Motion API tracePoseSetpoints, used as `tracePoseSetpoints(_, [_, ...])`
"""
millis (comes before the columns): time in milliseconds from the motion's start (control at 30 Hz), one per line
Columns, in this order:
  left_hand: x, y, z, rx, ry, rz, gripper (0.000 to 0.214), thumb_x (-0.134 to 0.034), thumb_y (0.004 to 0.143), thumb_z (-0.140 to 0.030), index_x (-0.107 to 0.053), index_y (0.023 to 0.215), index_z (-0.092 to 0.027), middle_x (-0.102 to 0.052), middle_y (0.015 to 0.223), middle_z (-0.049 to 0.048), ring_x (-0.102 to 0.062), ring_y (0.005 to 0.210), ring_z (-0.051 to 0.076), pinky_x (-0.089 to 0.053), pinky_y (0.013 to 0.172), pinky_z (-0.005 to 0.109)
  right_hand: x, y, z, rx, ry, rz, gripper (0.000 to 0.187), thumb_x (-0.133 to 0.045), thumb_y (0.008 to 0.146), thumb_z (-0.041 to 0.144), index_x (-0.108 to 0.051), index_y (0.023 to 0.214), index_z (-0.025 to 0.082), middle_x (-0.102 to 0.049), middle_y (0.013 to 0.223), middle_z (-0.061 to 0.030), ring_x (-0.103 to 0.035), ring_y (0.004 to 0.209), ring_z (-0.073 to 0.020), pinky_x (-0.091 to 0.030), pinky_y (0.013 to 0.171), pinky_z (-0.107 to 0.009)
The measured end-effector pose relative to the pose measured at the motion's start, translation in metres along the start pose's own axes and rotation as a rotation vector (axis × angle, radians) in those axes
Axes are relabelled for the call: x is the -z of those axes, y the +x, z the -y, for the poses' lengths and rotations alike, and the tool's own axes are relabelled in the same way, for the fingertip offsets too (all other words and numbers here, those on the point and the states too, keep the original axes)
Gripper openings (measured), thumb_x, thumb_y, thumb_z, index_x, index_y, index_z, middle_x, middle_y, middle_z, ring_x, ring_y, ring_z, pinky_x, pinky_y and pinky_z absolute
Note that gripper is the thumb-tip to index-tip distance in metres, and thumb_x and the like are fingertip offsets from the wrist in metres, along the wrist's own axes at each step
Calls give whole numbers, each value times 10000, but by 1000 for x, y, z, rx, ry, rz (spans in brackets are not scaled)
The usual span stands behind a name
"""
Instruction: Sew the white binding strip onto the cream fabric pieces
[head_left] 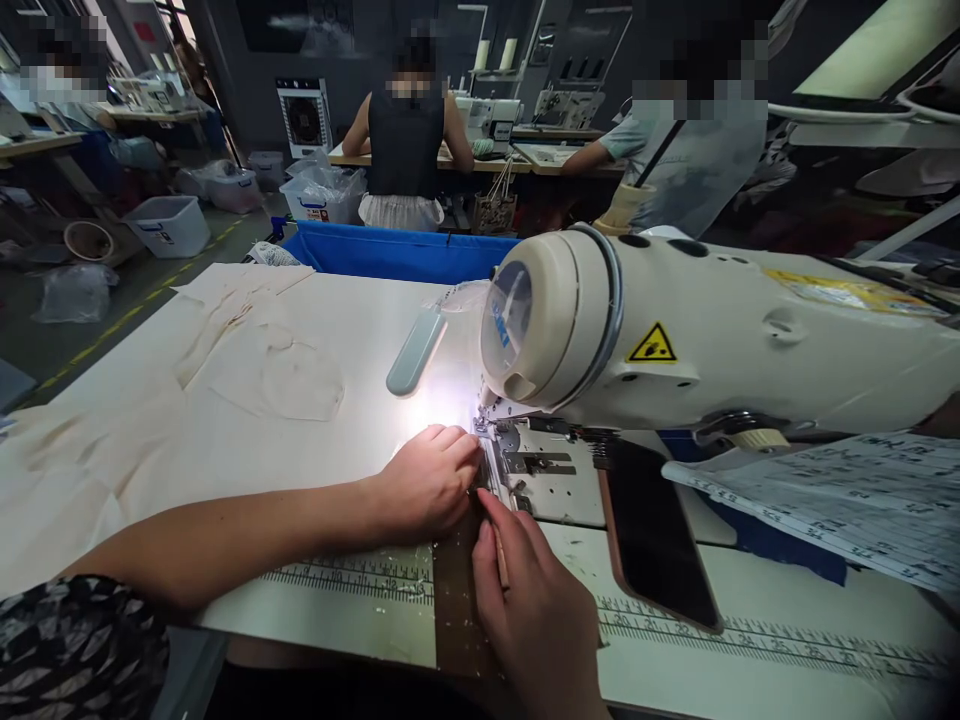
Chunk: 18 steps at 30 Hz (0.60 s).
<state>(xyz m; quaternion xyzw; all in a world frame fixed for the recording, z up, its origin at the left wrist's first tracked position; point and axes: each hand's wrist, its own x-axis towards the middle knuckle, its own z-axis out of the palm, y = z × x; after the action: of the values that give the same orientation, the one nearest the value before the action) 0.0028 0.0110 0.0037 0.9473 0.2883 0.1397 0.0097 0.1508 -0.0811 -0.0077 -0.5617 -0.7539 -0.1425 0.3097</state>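
Observation:
Beside the presser foot (481, 424) of a cream sewing machine (690, 330), my left hand (429, 482) rests low with its fingers bent and pressed together. Whatever lies under those fingertips is hidden. Just nearer to me, my right hand (534, 590) is closed in a pinch around a thin light-brown stick (501, 556). Its index fingertip is close to the left hand, by the metal edge of the needle plate (544, 465). A brown strip (456, 605) runs across the table beneath both hands. Bright lamp light falls around the needle area.
Pale fabric pieces (277, 375) lie on the left of the white table. A pale blue-green oblong object (416, 352) is behind my left hand. On the right are a dark phone (660, 535) and printed paper (840, 500). Blue cloth (405, 252) borders the far edge; several people sit beyond.

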Motion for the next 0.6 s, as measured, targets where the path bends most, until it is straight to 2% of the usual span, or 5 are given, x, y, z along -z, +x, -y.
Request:
tracePoseSetpoints(333, [0, 2, 0, 33, -19, -5, 272, -396, 931, -218, -642, 935, -101, -599, 1048, 147, -518, 935, 236, -481, 820, 397, -3, 0, 3, 17, -194, -7, 306, -420, 986, 186, -703, 1083, 122, -734, 850, -13, -653, 563, -104, -403, 460, -240])
tracePoseSetpoints(600, [5, 5, 7, 64, -44, -6, 261, -420, 882, -198, -641, 979, -97, -613, 1100, 153, -553, 1008, 262, -483, 883, 406, -9, 5, 8, -18, -293, 35, 351, -385, 992, 177, -707, 1122, 122, -742, 858, -16, -631, 493, -113, -363, 399, -266])
